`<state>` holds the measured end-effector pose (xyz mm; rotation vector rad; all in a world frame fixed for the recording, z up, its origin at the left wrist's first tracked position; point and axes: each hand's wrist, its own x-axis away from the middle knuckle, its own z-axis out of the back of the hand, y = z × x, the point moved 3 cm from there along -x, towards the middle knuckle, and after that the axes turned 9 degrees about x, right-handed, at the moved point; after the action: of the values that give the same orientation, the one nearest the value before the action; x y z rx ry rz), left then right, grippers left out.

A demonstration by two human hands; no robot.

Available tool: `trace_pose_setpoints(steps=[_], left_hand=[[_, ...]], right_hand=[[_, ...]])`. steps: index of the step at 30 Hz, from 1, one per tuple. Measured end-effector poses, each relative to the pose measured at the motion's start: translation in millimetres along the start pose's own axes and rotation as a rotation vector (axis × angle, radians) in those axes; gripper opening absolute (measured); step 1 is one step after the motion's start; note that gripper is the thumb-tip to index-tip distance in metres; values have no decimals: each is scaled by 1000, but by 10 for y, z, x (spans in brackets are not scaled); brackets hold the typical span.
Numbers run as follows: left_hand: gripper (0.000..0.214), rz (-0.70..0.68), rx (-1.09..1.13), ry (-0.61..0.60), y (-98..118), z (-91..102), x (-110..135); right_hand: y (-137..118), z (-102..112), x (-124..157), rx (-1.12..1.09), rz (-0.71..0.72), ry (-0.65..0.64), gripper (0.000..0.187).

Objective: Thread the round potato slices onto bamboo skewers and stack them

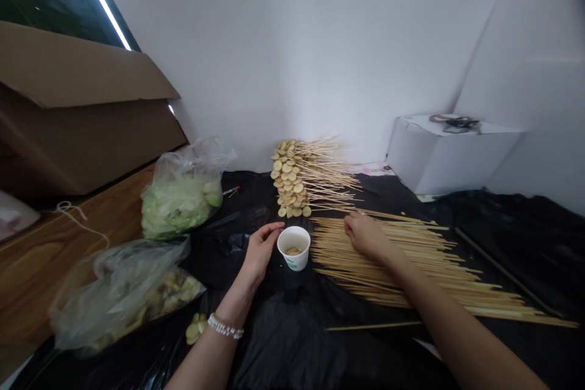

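My left hand (262, 247) reaches in beside a white paper cup (294, 256), fingers stretched out towards its rim; whether they touch it I cannot tell. A little pale food lies at the bottom of the cup. My right hand (365, 233) has its fingers curled together over the upper edge of a wide spread of bamboo skewers (425, 268), seemingly on one skewer; its fingertips are partly hidden. Behind the cup, a stack of skewered potato slices (287, 180) lies with the bare sticks pointing right.
Left are a plastic bag of cut green vegetables (183, 198), another bag of pale slices (132, 301) and some loose slices (195, 329). One single skewer (372, 326) lies near me. A cardboard box (86, 128) and a white box (450, 149) flank the black plastic sheet (292, 329).
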<state>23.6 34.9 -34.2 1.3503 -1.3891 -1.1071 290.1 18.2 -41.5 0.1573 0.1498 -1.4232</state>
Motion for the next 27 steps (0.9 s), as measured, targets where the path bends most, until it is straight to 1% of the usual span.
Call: trace_pose_setpoints(steps=[6,11,18,27], left_hand=[[34,8,3,6,4,-1,4],[37,21,22,6,-15,9,-15],[38,1,-7,8,-35,5,-24],[36,4,6,10,1,-16,6]], right_hand=[[-4,33,13,29,41,5,17],[-55,65,20,64,85,-6,22],[-84,34,14,141,94,-14,26],[-139,17,11,219,164,-19,24]])
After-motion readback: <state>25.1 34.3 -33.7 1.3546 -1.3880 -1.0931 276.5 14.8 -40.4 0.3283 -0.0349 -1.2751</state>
